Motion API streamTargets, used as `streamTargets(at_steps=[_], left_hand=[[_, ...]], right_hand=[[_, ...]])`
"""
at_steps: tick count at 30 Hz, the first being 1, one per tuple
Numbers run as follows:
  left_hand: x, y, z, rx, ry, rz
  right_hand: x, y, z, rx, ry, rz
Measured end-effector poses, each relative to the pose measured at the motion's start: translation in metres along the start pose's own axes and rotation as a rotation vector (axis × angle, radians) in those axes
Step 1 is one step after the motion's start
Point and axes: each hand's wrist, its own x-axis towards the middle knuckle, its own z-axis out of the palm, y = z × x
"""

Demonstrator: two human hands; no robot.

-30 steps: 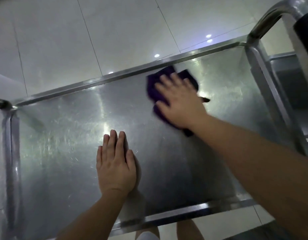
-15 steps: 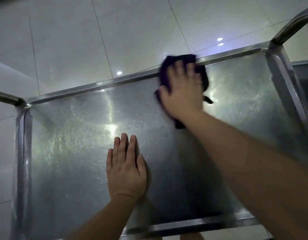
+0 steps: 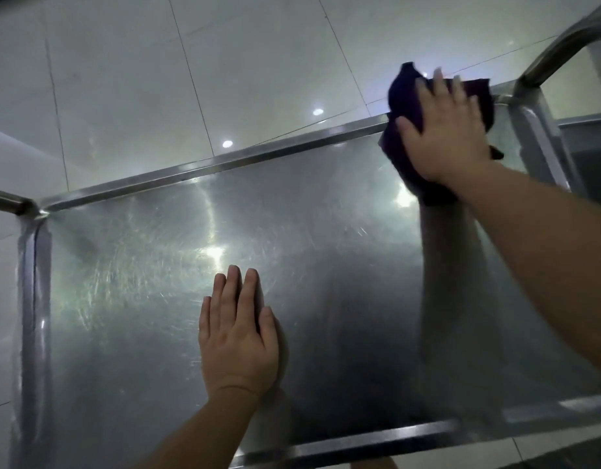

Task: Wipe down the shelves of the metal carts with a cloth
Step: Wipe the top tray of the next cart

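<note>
Pale floor tiles (image 3: 123, 79) surround the scratched steel shelf (image 3: 157, 299). The right hand (image 3: 444, 137), fingers flat, presses the cloth (image 3: 405, 96) over the far rail by the corner post (image 3: 542, 137); the left hand (image 3: 236, 340) rests flat, holding nothing. Pushed further, the cloth (already overhanging) could slip off the edge.

I can read no writing, label, brand or number anywhere here: none on the metal shelf (image 3: 157, 299) under my hands, none on its rim, none on the dark cloth (image 3: 405, 96), and none on the pale floor tiles (image 3: 123, 79) beyond.
</note>
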Motion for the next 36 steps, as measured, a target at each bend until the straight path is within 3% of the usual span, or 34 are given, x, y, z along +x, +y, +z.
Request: streamTargets(at_steps=[3, 8, 16, 19, 24, 28, 32, 36], left_hand=[[0.001, 0.001, 0.0, -0.01, -0.004, -0.006], [0.001, 0.001, -0.004, -0.012, -0.031, -0.025], [0.003, 0.008, -0.012, -0.033, -0.045, -0.045], [0.002, 0.009, -0.011, -0.022, -0.037, -0.036], [0.002, 0.005, -0.009, 0.014, -0.041, -0.023], [0.002, 0.004, -0.007, 0.018, -0.024, -0.004], [0.003, 0.005, -0.007, 0.021, -0.024, -0.015], [0.002, 0.006, -0.008, 0.004, -0.017, -0.015]], right_hand=[[0.002, 0.077, -0.02, 0.03, -0.022, 0.103], [-0.048, 0.087, -0.017, 0.018, -0.061, 0.026], [-0.308, 0.131, 0.011, -0.004, -0.165, 0.08], [-0.365, 0.14, 0.017, -0.059, -0.234, 0.069], [-0.281, 0.116, 0.016, -0.051, -0.185, -0.066], [-0.143, 0.073, 0.009, 0.017, -0.047, 0.04], [-0.019, 0.044, -0.005, 0.064, -0.051, 0.141], [-0.017, 0.044, -0.004, 0.029, -0.106, 0.118]])
